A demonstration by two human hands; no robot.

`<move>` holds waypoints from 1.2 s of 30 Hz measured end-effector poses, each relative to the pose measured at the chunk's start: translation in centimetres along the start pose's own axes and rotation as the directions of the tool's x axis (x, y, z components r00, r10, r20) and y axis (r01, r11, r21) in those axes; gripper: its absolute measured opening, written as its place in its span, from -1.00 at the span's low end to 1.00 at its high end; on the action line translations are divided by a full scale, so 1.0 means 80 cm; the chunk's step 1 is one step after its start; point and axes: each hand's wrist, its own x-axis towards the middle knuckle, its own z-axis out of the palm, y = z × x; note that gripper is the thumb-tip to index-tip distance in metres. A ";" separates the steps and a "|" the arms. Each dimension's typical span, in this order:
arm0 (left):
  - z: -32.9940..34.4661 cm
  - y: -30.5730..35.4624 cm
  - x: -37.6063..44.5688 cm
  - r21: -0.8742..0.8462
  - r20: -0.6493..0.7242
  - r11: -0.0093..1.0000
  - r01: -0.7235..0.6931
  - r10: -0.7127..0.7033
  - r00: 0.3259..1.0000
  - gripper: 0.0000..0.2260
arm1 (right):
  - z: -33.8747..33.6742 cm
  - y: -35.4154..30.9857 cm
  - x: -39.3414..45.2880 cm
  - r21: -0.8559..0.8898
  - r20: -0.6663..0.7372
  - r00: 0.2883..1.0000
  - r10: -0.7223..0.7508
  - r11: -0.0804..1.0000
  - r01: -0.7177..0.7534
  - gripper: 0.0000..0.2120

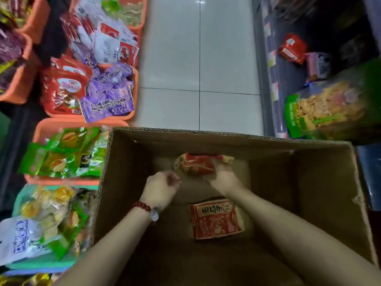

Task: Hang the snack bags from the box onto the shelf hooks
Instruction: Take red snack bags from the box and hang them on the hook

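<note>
Snack bags are nearly gone from the box (pixel 321 182): one red bag (pixel 203 164) lies at its far inner wall, gripped by the right hand (pixel 225 180), another bag (pixel 215 218) nearer. The left hand (pixel 159 187), fingers curled on nothing visible, hovers just left; she would do best to lift the bag by its top edge, keeping the hang hole free.
</note>
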 end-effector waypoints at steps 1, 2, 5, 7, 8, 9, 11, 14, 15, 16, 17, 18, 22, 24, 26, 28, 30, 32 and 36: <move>0.008 -0.005 0.013 -0.006 -0.003 1.000 0.024 -0.024 1.000 -0.80 | 0.009 0.000 0.019 -0.047 0.006 1.000 -0.016 0.999 0.016 -0.39; 0.017 -0.010 0.024 -0.005 -0.001 0.999 0.043 -0.043 0.999 -0.80 | 0.017 0.002 0.037 -0.105 -0.012 0.999 -0.043 0.994 0.041 -0.36; 0.042 -0.022 0.051 0.002 0.005 0.997 0.071 -0.071 0.997 -0.80 | 0.034 0.008 0.078 -0.186 -0.120 0.983 -0.141 0.976 0.118 -0.38; 0.058 -0.029 0.066 -0.011 -0.003 0.997 0.074 -0.074 0.997 -0.78 | 0.042 0.013 0.095 -0.230 -0.190 0.963 -0.192 0.962 0.147 -0.43; 0.064 -0.031 0.072 -0.021 -0.011 0.996 0.083 -0.083 0.997 -0.77 | 0.046 0.017 0.101 -0.265 -0.225 0.951 -0.213 0.952 0.151 -0.45; 0.070 -0.033 0.077 -0.038 -0.011 0.995 0.094 -0.094 0.996 -0.77 | 0.052 0.021 0.105 -0.310 -0.256 0.936 -0.240 0.938 0.156 -0.47; 0.079 -0.036 0.087 -0.090 -0.007 0.992 0.087 -0.088 0.996 -0.81 | 0.064 0.029 0.108 -0.394 -0.272 0.922 -0.275 0.906 0.154 -0.49; 0.087 -0.042 0.094 -0.129 -0.045 0.985 0.110 -0.117 0.992 -0.90 | 0.083 0.041 0.110 -0.505 -0.244 0.937 -0.250 0.857 0.098 -0.53; 0.088 -0.047 0.095 -0.127 -0.062 0.986 0.113 -0.121 0.991 -0.88 | 0.087 0.044 0.111 -0.534 -0.247 0.940 -0.237 0.842 0.072 -0.58; 0.088 -0.052 0.096 -0.115 -0.070 0.987 0.112 -0.121 0.990 -0.85 | 0.091 0.046 0.113 -0.549 -0.249 0.943 -0.222 0.835 0.051 -0.61; 0.088 -0.057 0.096 -0.103 -0.070 0.988 0.117 -0.125 0.990 -0.82 | 0.093 0.047 0.114 -0.550 -0.249 0.947 -0.205 0.834 0.036 -0.64; 0.087 -0.061 0.095 -0.090 -0.069 0.988 0.128 -0.134 0.989 -0.80 | 0.095 0.047 0.115 -0.545 -0.241 0.952 -0.187 0.838 0.026 -0.65; 0.076 -0.063 0.076 -0.078 -0.097 0.975 0.207 -0.215 0.972 -0.77 | 0.084 0.040 0.091 -0.443 -0.201 0.973 -0.112 0.897 0.012 -0.68; 0.067 -0.055 0.057 -0.067 -0.105 0.980 0.190 -0.196 0.975 -0.76 | 0.070 0.038 0.061 -0.310 -0.178 0.982 -0.068 0.951 0.009 -0.72; 0.053 -0.040 0.032 -0.060 -0.117 0.985 0.161 -0.167 0.979 -0.80 | 0.054 0.038 0.028 -0.168 -0.202 0.979 -0.015 0.986 -0.019 -0.76; 0.034 -0.020 0.003 -0.056 -0.128 0.991 0.123 -0.129 0.983 -0.84 | 0.033 0.032 -0.004 -0.034 -0.246 0.969 0.040 0.998 -0.050 -0.76; 0.011 0.005 -0.028 -0.040 -0.133 0.995 0.090 -0.095 0.987 -0.83 | 0.009 0.024 -0.035 0.049 -0.253 0.967 0.032 0.999 -0.021 -0.78; -0.015 0.032 -0.062 -0.022 -0.148 0.997 0.070 -0.073 0.986 -0.82 | -0.018 0.009 -0.073 0.107 -0.243 0.970 0.012 0.994 0.015 -0.79; -0.070 0.081 -0.132 -0.020 -0.202 0.999 0.043 -0.046 0.978 -0.82 | -0.070 -0.025 -0.146 0.160 -0.206 0.974 -0.095 0.979 0.129 -0.80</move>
